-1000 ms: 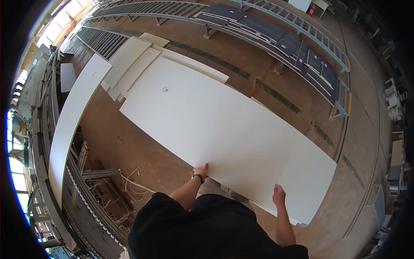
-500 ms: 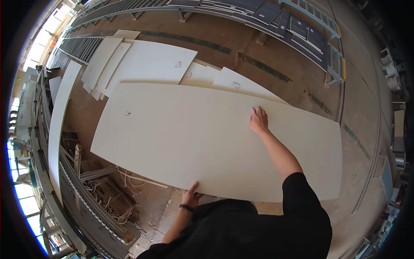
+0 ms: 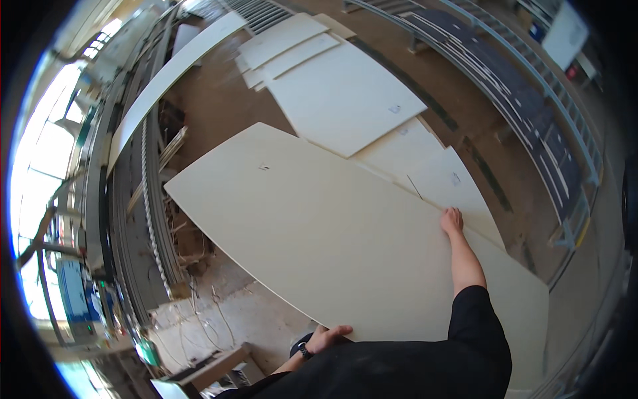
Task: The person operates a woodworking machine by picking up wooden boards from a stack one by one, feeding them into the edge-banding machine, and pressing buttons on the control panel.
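A large cream-white board [image 3: 319, 226] lies slanted in front of me, its small label near the far left corner. The thumb of my left hand [image 3: 330, 337] rests on top at the near edge, the fingers wrapped underneath and mostly hidden. At the far edge, the curled fingers of my right hand [image 3: 453, 221] grip the same board. Another pale board [image 3: 512, 299] shows beneath and to the right, past my right forearm. Beyond the held board lie more white boards [image 3: 345, 93], overlapping and some labelled.
A long narrow white panel [image 3: 176, 70] stands along the machine rail [image 3: 136, 226] at left. Dark panels [image 3: 495, 86] rest on a blue-grey rack at far right. Metal rollers [image 3: 259, 14] are at the back. Loose strips and cords [image 3: 206, 319] litter the floor at lower left.
My view has swung to the left. The held board now sits at a steeper slant, uncovering a pale board at right. My right hand has moved from its face to its far edge.
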Motion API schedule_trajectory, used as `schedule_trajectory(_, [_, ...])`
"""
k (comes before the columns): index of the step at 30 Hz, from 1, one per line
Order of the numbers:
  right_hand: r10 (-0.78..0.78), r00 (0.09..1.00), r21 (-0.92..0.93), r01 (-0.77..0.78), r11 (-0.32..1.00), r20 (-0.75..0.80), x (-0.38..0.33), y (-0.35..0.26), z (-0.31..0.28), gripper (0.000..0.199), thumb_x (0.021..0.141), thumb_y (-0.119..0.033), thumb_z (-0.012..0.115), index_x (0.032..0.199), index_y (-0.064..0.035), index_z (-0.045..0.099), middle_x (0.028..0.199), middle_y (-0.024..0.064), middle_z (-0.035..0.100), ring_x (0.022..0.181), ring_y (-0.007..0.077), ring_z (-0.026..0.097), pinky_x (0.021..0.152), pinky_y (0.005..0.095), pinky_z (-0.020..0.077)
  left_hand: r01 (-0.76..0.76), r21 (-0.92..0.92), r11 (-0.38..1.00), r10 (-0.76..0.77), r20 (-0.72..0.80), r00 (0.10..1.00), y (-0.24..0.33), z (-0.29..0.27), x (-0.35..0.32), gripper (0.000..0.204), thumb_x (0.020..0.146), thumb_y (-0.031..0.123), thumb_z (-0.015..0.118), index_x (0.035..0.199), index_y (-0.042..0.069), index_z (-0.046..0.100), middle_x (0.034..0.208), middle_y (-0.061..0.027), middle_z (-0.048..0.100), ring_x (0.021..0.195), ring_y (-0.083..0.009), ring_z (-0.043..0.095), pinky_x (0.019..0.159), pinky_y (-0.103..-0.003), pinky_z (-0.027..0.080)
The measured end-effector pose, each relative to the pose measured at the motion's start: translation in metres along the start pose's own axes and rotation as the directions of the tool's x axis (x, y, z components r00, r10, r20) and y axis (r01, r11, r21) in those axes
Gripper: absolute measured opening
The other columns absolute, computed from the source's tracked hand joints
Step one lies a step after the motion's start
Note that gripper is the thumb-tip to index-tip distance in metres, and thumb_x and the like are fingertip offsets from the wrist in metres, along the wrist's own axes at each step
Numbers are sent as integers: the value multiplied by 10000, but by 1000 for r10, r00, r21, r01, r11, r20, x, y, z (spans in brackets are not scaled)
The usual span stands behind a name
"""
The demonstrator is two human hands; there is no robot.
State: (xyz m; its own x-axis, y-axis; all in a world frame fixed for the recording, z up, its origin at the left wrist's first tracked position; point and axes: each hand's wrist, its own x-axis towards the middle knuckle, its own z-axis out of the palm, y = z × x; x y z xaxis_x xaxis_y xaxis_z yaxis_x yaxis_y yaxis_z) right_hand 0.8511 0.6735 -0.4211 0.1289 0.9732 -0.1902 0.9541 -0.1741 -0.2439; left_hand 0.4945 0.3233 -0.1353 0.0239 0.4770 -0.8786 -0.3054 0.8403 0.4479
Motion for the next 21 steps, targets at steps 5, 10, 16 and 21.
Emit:
schedule_trajectory(5, [-304, 945, -45, 311, 949, 118, 3, -20, 16, 362, 955, -240, 357, 983, 1, 626, 1019, 209, 613, 954, 396, 574, 848, 477, 466, -237, -219, 947, 250, 33, 968, -56, -14, -23, 423, 817, 122, 690, 1178, -41, 541, 990, -112, 644, 876, -179, 603, 790, -277, 487])
schedule_trajectory(10, [-621, 768, -88, 637, 766, 158, -46, -30, 36, 371, 956, -243, 349, 976, 2, 626, 1018, 209, 614, 951, 397, 574, 846, 478, 464, -293, -331, 897, 344, 103, 933, -93, -49, -52, 372, 823, 119, 671, 1137, -41, 554, 932, -95, 640, 832, -155, 587, 767, -260, 479])
schedule_trajectory(16, [-736, 668, -164, 743, 649, 112, -52, -34, -7, 382, 956, -247, 339, 967, 4, 626, 1017, 207, 615, 948, 398, 573, 843, 480, 461, -436, -321, 840, 501, 155, 851, -170, -96, -76, 374, 832, 109, 651, 1156, -38, 537, 940, -98, 643, 824, -140, 591, 768, -248, 479])
schedule_trajectory(21, [-787, 613, -232, 777, 586, 66, -100, -60, -59, 391, 957, -251, 331, 960, 6, 627, 1016, 207, 617, 945, 399, 573, 840, 482, 459, -519, -480, 707, 637, 115, 762, -252, -140, -119, 333, 832, 83, 652, 1129, -21, 544, 907, -62, 625, 758, -113, 557, 700, -201, 445])
